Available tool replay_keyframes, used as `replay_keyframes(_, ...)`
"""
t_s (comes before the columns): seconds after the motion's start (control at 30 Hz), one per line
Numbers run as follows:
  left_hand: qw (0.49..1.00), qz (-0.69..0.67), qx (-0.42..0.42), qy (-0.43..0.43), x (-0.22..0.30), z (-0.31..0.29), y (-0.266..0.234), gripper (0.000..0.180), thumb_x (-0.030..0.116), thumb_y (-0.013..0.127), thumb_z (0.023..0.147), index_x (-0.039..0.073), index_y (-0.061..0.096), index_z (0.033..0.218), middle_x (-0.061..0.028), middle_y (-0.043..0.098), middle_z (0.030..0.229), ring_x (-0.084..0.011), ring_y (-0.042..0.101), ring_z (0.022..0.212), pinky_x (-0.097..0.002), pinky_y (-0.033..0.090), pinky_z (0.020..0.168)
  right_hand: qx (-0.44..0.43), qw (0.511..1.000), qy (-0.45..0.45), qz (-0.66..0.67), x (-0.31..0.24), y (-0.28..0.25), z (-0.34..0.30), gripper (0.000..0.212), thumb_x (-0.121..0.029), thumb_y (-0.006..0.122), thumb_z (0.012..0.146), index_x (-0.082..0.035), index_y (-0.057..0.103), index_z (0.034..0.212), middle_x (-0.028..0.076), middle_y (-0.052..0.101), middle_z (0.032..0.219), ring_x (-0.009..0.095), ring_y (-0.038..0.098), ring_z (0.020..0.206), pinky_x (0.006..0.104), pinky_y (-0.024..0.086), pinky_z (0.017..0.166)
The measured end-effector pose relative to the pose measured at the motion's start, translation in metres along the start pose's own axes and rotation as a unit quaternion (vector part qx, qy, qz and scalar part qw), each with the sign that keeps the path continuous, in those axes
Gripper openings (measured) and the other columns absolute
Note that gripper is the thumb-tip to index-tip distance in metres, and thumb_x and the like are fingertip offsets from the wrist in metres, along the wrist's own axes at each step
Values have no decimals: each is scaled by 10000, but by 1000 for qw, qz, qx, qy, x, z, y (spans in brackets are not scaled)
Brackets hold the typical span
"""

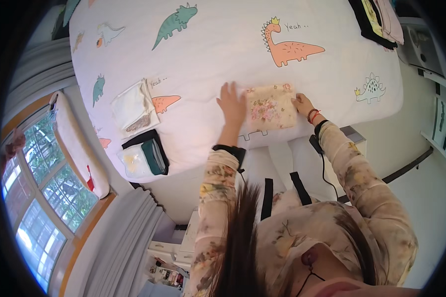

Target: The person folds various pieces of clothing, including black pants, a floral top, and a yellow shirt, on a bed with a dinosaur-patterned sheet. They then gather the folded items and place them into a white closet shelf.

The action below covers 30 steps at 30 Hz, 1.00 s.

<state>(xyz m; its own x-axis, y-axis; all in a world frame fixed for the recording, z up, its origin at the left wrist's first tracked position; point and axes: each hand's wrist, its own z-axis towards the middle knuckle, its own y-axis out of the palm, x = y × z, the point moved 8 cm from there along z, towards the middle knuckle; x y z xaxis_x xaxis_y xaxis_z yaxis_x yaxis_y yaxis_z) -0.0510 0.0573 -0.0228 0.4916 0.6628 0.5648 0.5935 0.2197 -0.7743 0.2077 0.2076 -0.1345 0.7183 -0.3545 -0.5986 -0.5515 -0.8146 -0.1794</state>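
A folded cream cloth garment with pink flowers [272, 107] lies flat near the front edge of the bed. My left hand [231, 104] rests beside its left edge, fingers stretched out and apart, holding nothing. On the other side, my right hand [303, 105] has its fingers closed at the garment's right edge, thumb and fingertips on the fabric. What kind of garment it is cannot be made out from its folded shape.
The bed's white dinosaur-print cover [208, 64] spreads beneath everything. At left lie a folded white garment [133, 109] and a stack of dark, green and white folded clothes [146, 154]. More clothes [376, 22] hang over the far right corner. A window [49, 173] stands at left.
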Motion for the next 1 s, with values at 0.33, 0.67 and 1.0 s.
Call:
replay_keyframes(0.33,980,102,-74,156,88,-25,98,742,414,633,785,208,300,1415,-132,104,1512,-449,19,1365,-704,63,991,-74,996,-43,13,-30,-4,2,552,-144,729,759,40,418,1176,132,601,1041,183,595,947,314,492,798)
replay_keyframes(0.67,982,82,49,-165,12,-84,-8,953,400,697,752,49,136,1437,-239,111,1479,-455,86,1353,-609,145,1036,-208,946,67,238,-74,6,-76,448,29,578,767,19,469,1201,127,609,1046,197,636,873,285,555,630)
replay_keyframes(1.0,747,-550,-168,-335,79,-240,-3,700,587,395,889,-11,419,1254,-200,584,1131,-272,651,872,-359,531,733,-202,945,-37,255,-214,52,-228,412,30,545,813,-4,425,1205,153,566,1101,268,625,948,382,596,714)
